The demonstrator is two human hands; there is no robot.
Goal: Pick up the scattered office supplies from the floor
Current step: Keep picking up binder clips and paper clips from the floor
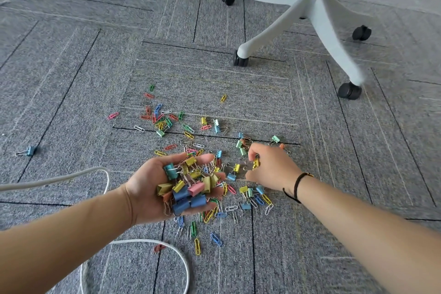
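- Left hand [167,186] palm up, fingers loosely spread, cupping a heap of binder clips [188,188].
- Right hand [267,167] at 3 o'clock of it, fingertips pinching a yellow clip [255,163] on the floor [71,93].
- Best move: lift straight up, drop onto palm; keep palm level, heap looks near full.
- Paper clips [162,119] scattered toward 12 o'clock; stray blue clip [29,151] at 9 o'clock.
- Chair base [310,14] at 1 o'clock, cable [71,174] at 8 o'clock; open carpet between.

One head-worn camera looks forward and steeply down, close over the carpet [71,93].
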